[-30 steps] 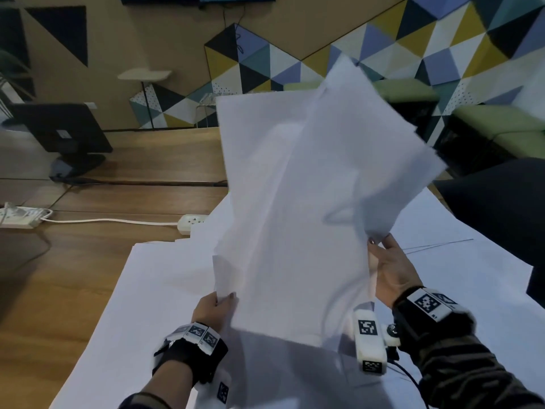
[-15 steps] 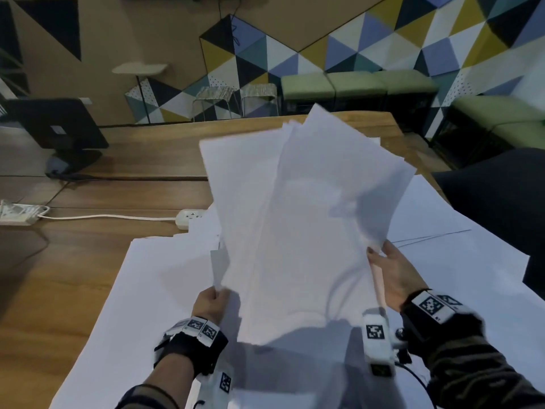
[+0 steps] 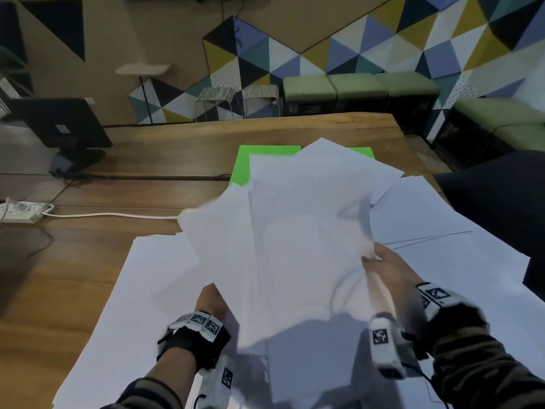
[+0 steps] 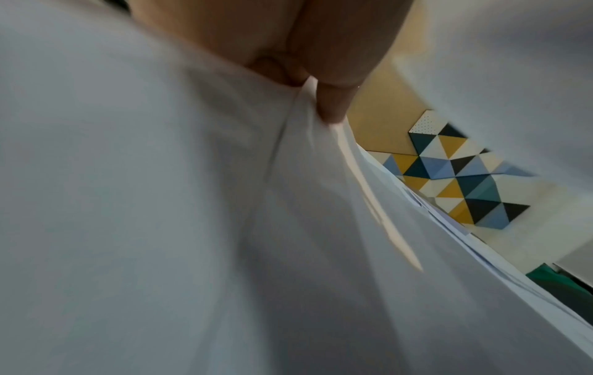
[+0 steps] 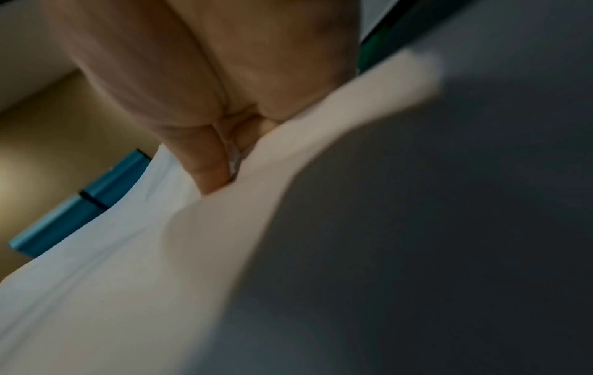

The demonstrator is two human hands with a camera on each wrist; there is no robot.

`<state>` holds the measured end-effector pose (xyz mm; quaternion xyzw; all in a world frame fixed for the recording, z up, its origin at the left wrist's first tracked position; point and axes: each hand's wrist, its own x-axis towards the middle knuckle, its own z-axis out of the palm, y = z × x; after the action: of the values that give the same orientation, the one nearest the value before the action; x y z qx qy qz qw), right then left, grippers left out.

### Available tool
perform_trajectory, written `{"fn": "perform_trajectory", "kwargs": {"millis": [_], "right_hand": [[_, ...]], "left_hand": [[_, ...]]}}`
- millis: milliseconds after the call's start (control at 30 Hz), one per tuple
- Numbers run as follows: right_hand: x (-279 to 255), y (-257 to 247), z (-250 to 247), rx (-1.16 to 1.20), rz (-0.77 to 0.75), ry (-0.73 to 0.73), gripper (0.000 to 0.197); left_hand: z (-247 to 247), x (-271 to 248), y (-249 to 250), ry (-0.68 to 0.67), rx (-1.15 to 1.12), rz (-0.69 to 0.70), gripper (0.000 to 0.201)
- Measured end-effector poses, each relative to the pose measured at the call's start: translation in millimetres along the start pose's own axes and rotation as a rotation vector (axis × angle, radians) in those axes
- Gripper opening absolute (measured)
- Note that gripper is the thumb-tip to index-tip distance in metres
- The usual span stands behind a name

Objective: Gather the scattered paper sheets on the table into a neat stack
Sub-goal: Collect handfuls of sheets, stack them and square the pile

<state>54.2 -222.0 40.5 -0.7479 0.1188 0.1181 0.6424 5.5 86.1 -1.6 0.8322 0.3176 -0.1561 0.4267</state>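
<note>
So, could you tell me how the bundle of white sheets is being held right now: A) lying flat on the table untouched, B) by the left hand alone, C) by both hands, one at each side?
C: the left hand and right hand each pinch a side of the bundle of white sheets.

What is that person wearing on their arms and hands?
Bare hands, left and right. Each wrist has a black strap with white square-patterned tags and a white camera block trailing a thin black cable. Dark striped sleeves.
</note>
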Motion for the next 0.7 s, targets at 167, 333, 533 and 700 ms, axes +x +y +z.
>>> {"fn": "perform_trajectory", "kwargs": {"millis": [167,333,533,700], "right_hand": [[-1.7,38.4,-10.9,-0.432,0.083,0.031,0.029],[-3.6,57.6,-3.3,-0.532,0.113,0.059,0.037],[-7.6,61.2,6.6,-0.484,0.099,0.268,0.018],[1.5,52.7,5.9,-0.564,0.108,0.178,0.028]], "left_hand": [[3.0,6.7,5.9,-0.013,-0.419,-0.046,0.061],[8.1,4.0,-2.4,-0.096,-0.513,0.042,0.056],[11.1,12.4,-13.5,-0.042,-0.361,0.063,0.037],[6.7,17.5,-10.6,0.013,-0.316,0.115,0.037]]}}
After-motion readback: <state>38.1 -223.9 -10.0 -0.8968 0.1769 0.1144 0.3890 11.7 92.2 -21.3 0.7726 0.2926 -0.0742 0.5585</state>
